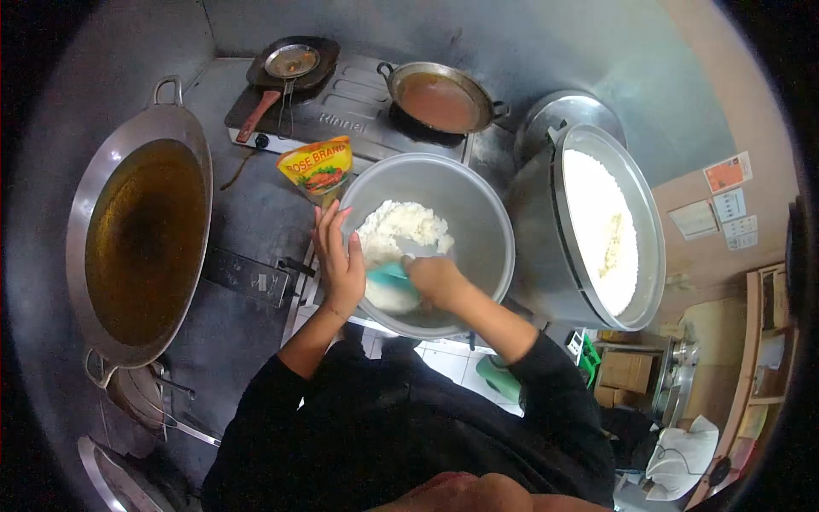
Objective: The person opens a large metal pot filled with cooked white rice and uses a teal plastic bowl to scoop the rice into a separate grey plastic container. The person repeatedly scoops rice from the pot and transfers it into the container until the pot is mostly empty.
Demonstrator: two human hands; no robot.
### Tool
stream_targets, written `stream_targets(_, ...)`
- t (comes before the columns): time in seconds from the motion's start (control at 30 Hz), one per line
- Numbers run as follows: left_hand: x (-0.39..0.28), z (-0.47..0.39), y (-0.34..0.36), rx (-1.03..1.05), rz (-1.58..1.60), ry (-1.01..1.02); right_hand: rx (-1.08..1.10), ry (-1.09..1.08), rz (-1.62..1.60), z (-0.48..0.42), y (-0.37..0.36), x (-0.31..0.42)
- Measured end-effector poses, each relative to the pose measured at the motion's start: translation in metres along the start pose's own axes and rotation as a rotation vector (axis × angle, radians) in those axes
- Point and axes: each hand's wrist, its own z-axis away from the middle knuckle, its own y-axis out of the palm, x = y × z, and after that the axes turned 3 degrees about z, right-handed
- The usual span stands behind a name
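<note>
Cooked white rice point(409, 224) clings to the left side and bottom of a large grey metal pot point(477, 211) in front of me. Inside it, my right hand point(438, 281) grips a teal rice scoop point(388, 275), which is blurred and touches the rice. My left hand point(339, 262) lies against the pot's left rim with its fingers stretched upward, steadying nothing else. Just beyond those fingertips stands a yellow and orange plastic pouch point(318, 168), marked Rose Brand, its lower part hidden behind the hand.
At left sits a wide wok of brown oil point(147, 243). A Rinnai gas stove point(352, 105) carries a pan of reddish-brown liquid point(438, 99) and a small strainer point(292, 62). On the right, a tall pot point(544, 237) holds much white rice point(598, 224). A skimmer point(192, 433) lies lower left.
</note>
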Motion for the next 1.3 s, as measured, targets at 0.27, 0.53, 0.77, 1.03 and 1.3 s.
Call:
stream_targets(0.27,0.007,0.004,-0.001,-0.077,0.022,0.028,-0.071,-0.072,0.035,-0.011,-0.069,-0.005)
stream_targets(0.53,-0.027,-0.008,-0.011,0.159,-0.097,0.254,-0.093,-0.064,-0.055,0.022,-0.025,-0.021)
stream_targets(0.77,-0.192,-0.119,0.038,0.674,0.323,0.759,-0.609,0.070,-0.041,0.197,-0.221,-0.058)
stream_targets(1.03,-0.360,-0.204,0.278,0.784,0.519,0.826,-1.006,0.401,-0.287,0.288,-0.258,-0.278)
stream_targets(1.3,-0.316,-0.208,0.491,0.856,0.370,0.655,-1.025,0.499,-0.451,0.259,-0.150,-0.474)
